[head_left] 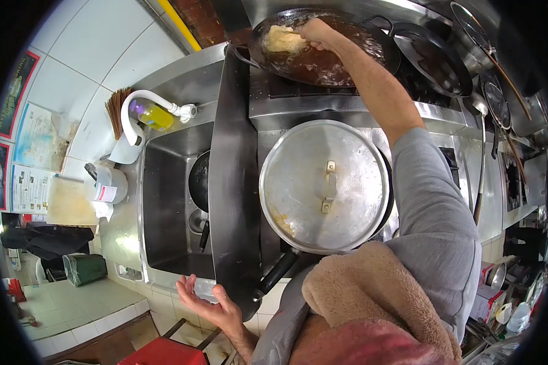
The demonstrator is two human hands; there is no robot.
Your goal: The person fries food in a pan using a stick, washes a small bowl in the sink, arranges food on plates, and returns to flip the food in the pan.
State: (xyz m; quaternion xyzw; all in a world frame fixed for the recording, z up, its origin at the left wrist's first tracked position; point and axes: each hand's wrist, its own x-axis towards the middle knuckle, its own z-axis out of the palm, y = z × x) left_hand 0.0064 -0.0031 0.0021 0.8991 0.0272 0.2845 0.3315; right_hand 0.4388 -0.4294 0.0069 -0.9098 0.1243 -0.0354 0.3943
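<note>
"Food (pixel 280 41) up at twelve o'clock, pale and lumpy, sitting at nine o'clock within the wok (pixel 387 48)! How would it handle?"

"Light and soft, I'd judge, and slippery, with that glossy brown liquid (pixel 323 66) bubbling beside it. It could tear under a hard squeeze."

"So where to take it?"

"By the edge at three o'clock, gently, with fingers clear of the liquid. And there's the right hand (pixel 318 33), right at that side!"

"What about its grip?"

"Fingers gathered in, but I can't tell whether they pinch the food or something slim against it."

"And the left hand (pixel 210 307)?"

"Down at seven o'clock, near the sink (pixel 170 210), grip wide, palm bare, holding nothing!"

"Anything we're missing?"

"Plenty: the food's underside is hidden, the right fingertips are hard to make out, the big lid (pixel 295 176) in the middle covers whatever's below, and the utensils (pixel 481 158) towards three o'clock run into the dark border."
</note>
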